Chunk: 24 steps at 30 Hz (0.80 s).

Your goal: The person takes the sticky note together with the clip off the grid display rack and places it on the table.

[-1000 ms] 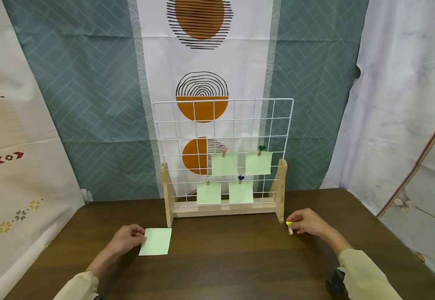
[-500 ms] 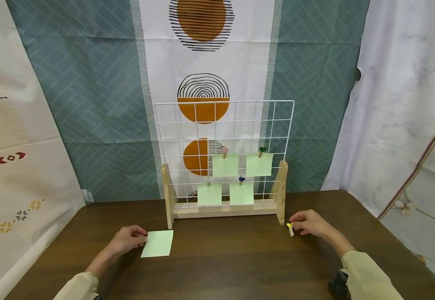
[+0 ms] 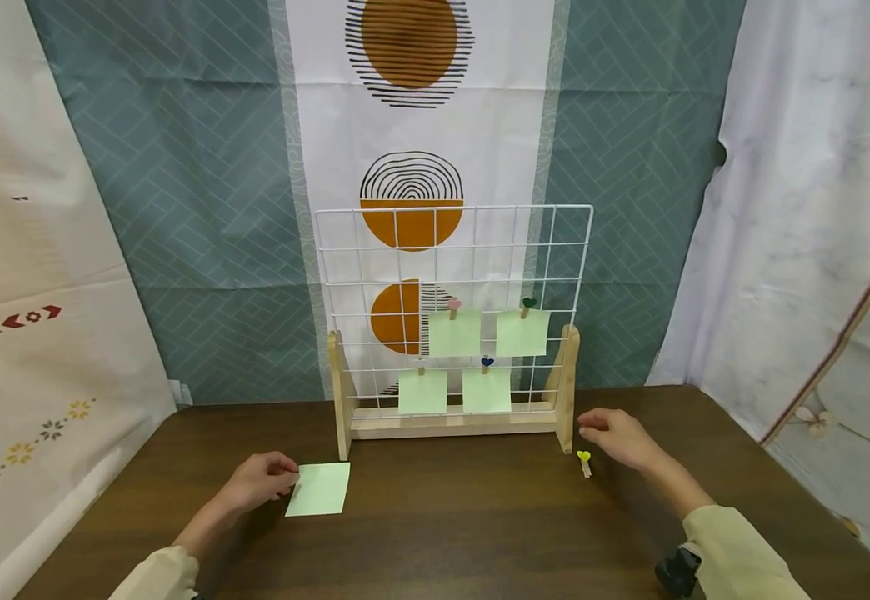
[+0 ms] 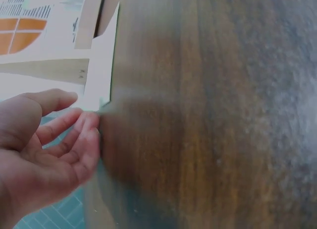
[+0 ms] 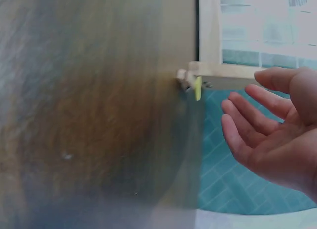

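Observation:
A pale green paper note (image 3: pixel 318 489) lies on the table in front of the stand's left foot. My left hand (image 3: pixel 258 482) is at its left edge, fingertips touching or very near the corner. In the left wrist view a gap shows between thumb and fingers beside the note (image 4: pixel 101 65). A small wooden clothespin with a yellow heart (image 3: pixel 584 463) lies near the stand's right foot. My right hand (image 3: pixel 618 437) is just behind and right of it, apart, thumb and fingers spread. The right wrist view shows nothing between its fingers, with the yellow-heart clothespin (image 5: pixel 197 87) to their left.
A white wire grid (image 3: pixel 453 265) on a wooden stand (image 3: pixel 453 426) stands at the back of the table (image 3: pixel 450 517). Several green notes hang on it from heart clothespins, including an upper right note (image 3: pixel 522 335) and a lower left note (image 3: pixel 422 393). Patterned cloths hang behind.
My right hand has let go of the yellow-heart clothespin and drawn up and away from it. The left hand and its note stay almost in place; the view has shifted slightly.

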Each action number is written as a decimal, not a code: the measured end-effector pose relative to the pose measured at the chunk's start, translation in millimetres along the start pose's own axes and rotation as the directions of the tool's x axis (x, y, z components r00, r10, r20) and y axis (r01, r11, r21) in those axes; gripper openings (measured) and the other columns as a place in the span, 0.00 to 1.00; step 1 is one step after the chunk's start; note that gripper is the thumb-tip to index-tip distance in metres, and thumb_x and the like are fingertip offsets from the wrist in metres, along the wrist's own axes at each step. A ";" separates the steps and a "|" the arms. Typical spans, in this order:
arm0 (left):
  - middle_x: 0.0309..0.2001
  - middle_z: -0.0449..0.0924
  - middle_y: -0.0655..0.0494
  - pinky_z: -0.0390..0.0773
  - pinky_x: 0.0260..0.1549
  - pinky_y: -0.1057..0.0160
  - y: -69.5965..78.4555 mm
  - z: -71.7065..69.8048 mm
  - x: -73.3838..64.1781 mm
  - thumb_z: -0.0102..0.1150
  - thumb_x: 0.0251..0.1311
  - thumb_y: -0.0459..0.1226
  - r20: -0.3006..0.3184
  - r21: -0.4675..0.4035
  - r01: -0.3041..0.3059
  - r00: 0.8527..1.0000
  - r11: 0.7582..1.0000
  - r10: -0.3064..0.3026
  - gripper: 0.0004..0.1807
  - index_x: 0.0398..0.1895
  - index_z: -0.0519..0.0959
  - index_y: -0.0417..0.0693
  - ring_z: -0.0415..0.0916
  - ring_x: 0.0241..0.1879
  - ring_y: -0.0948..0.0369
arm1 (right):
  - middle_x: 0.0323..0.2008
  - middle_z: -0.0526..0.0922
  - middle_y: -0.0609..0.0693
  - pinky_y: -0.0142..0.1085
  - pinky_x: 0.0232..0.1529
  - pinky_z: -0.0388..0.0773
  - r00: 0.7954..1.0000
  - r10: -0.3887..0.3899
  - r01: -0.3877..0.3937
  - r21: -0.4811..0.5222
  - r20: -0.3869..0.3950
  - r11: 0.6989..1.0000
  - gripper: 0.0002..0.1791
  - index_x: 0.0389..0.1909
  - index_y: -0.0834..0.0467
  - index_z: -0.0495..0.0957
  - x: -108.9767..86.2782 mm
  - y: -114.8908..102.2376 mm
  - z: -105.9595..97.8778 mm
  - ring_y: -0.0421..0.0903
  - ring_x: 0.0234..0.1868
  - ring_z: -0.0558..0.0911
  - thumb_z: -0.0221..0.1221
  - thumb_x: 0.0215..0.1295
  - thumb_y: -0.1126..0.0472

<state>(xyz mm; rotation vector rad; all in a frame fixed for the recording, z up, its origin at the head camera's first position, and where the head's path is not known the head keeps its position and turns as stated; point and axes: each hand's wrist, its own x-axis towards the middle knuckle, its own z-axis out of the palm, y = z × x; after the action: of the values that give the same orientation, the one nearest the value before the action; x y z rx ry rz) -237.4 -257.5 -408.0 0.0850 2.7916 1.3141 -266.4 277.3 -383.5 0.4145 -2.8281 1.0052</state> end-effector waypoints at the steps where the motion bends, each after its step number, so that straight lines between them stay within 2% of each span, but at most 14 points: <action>1: 0.30 0.78 0.51 0.78 0.30 0.59 1.2 0.0 -0.7 0.59 0.61 0.30 -0.004 0.014 -0.002 1.000 1.000 0.002 0.08 0.39 0.77 0.30 0.75 0.29 0.57 | 0.43 0.82 0.65 0.53 0.45 0.77 1.000 -0.014 0.014 0.001 -0.004 1.000 0.13 0.46 0.73 0.78 0.1 -2.1 -0.6 0.63 0.47 0.79 0.57 0.65 0.67; 8: 0.31 0.79 0.53 0.76 0.29 0.59 20.7 -0.3 -5.1 0.61 0.60 0.32 -0.063 0.108 -0.028 0.997 0.994 0.035 0.08 0.38 0.79 0.34 0.76 0.28 0.57 | 0.41 0.83 0.61 0.50 0.43 0.78 0.997 -0.067 0.068 0.020 -0.044 0.997 0.13 0.46 0.70 0.79 0.2 -17.4 -2.9 0.59 0.44 0.81 0.59 0.65 0.67; 13: 0.33 0.80 0.52 0.76 0.31 0.58 41.7 2.7 -7.1 0.63 0.58 0.33 -0.076 0.157 -0.112 0.989 0.981 0.125 0.11 0.39 0.79 0.34 0.77 0.34 0.55 | 0.43 0.83 0.62 0.52 0.46 0.77 0.995 -0.091 0.092 0.017 -0.050 0.996 0.14 0.48 0.71 0.78 2.6 -29.6 -5.8 0.61 0.46 0.80 0.58 0.66 0.66; 17: 0.35 0.81 0.53 0.77 0.33 0.57 56.9 8.2 -8.2 0.63 0.58 0.32 -0.081 0.133 -0.167 0.981 0.977 0.179 0.11 0.41 0.78 0.34 0.78 0.39 0.52 | 0.44 0.83 0.63 0.52 0.47 0.77 0.989 -0.131 0.132 0.012 -0.068 0.991 0.14 0.48 0.71 0.78 6.8 -41.1 -8.1 0.61 0.47 0.80 0.58 0.67 0.65; 24: 0.37 0.81 0.51 0.77 0.33 0.58 86.6 16.3 -5.2 0.61 0.59 0.30 -0.095 0.071 -0.258 0.960 0.964 0.264 0.11 0.44 0.78 0.35 0.78 0.39 0.52 | 0.46 0.82 0.62 0.51 0.46 0.78 0.985 -0.155 0.158 0.036 -0.074 0.987 0.16 0.50 0.70 0.77 14.8 -63.1 -12.4 0.60 0.47 0.80 0.58 0.68 0.63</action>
<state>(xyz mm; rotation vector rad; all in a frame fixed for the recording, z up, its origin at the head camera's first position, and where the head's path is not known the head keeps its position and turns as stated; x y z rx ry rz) -228.7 -190.3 -351.4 0.4137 2.9889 1.3221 -261.9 235.0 -333.1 0.5837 -2.6669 1.0276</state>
